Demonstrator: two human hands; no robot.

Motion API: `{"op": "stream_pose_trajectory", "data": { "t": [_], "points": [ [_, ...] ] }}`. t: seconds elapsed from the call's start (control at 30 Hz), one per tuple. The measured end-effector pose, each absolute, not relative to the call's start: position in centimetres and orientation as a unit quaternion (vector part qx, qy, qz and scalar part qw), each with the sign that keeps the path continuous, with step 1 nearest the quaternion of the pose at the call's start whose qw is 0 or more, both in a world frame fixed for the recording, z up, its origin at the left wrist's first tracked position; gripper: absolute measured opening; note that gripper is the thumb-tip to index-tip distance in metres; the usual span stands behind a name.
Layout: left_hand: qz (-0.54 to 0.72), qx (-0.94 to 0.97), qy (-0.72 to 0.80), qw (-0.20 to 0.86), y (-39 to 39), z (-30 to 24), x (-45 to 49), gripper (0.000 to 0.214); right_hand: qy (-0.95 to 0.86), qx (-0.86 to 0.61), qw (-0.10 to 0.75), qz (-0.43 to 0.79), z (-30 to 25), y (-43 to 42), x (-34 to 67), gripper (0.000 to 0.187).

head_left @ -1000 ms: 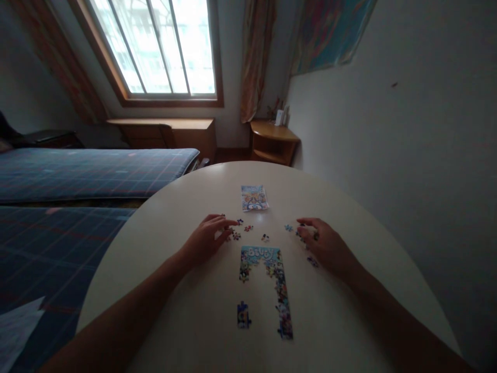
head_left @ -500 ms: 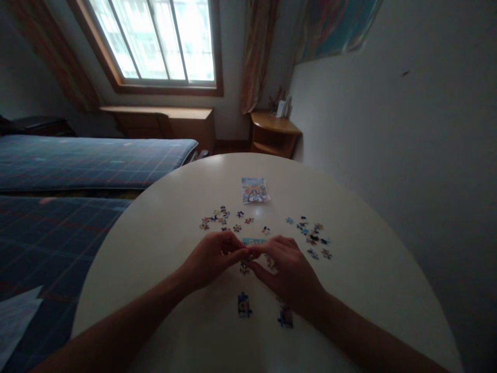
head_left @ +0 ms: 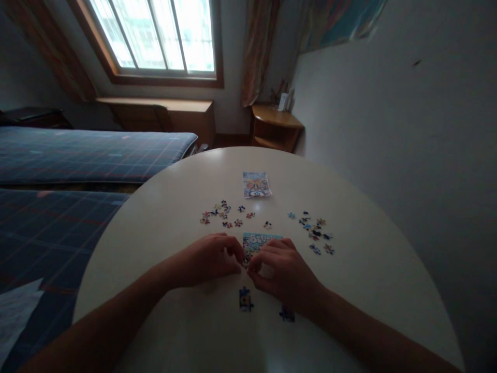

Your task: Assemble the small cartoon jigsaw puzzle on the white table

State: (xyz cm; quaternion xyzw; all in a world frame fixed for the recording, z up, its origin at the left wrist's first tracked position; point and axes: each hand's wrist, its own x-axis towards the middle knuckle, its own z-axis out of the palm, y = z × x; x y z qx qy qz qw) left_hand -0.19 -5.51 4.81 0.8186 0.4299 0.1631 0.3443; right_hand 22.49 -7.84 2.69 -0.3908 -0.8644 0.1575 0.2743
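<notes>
A partly joined jigsaw puzzle [head_left: 261, 239] with a light-blue top strip and white lettering lies flat between my hands on the white round table [head_left: 186, 331]. My left hand [head_left: 207, 260] is curled at its left edge, thumb and forefinger drawn together; what is between them is hidden. My right hand [head_left: 285, 274] covers its right part and pinches a small puzzle piece [head_left: 246, 265] at its lower left corner. Nearer me lie a dark blue joined section [head_left: 245, 300] and another dark section [head_left: 287, 313], the latter partly beneath my right hand.
Loose pieces lie beyond my left hand [head_left: 221, 212] and in a group at the right [head_left: 315, 233]. A printed picture sheet [head_left: 257, 185] lies farther back. Plaid-covered beds [head_left: 97, 155] stand left of the table, and a white wall [head_left: 388, 129] runs along the right.
My hands have drawn slightly apart and toward me, showing more of the joined puzzle's upper part. The view has tilted down a little.
</notes>
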Motion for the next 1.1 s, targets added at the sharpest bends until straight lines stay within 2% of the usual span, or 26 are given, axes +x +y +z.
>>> {"op": "stream_pose_trajectory", "data": {
  "t": [0.13, 0.27, 0.43, 0.6, 0.67, 0.77, 0.97, 1.1],
  "points": [
    [0.136, 0.842, 0.418, 0.311, -5.2, 4.6, -1.0, 0.011, -0.864, -0.406, 0.259, 0.151, 2.9, -7.8, 22.6, 0.005],
    [0.169, 0.843, 0.433, 0.270, -3.8, 4.4, -2.9, 0.010, -0.869, -0.394, 0.254, 0.155, 3.0, -7.7, 22.8, 0.004],
    [0.203, 0.837, 0.457, 0.223, -2.1, 3.6, -4.3, 0.015, -0.912, -0.319, 0.223, 0.129, 3.2, -8.8, 21.6, 0.005],
    [0.214, 0.816, 0.510, 0.169, -0.7, 3.2, -5.7, 0.022, -0.955, -0.243, 0.139, 0.095, 4.6, -11.0, 16.8, 0.011],
    [0.226, 0.798, 0.539, 0.148, -0.2, 3.1, -6.6, 0.024, -0.965, -0.209, 0.137, 0.075, 4.9, -11.4, 14.9, 0.015],
    [0.254, 0.770, 0.573, 0.120, 0.5, 2.8, -7.7, 0.025, -0.974, -0.184, 0.121, 0.058, 4.7, -11.3, 13.1, 0.012],
    [0.278, 0.755, 0.580, 0.128, 1.0, 2.3, -8.1, 0.026, -0.981, -0.163, 0.103, 0.003, 4.0, -11.3, 13.1, 0.006],
    [0.280, 0.769, 0.546, 0.178, 0.1, 2.9, -6.7, 0.026, -0.981, -0.169, 0.097, -0.021, 4.2, -11.3, 14.9, 0.006]
  ]
}}
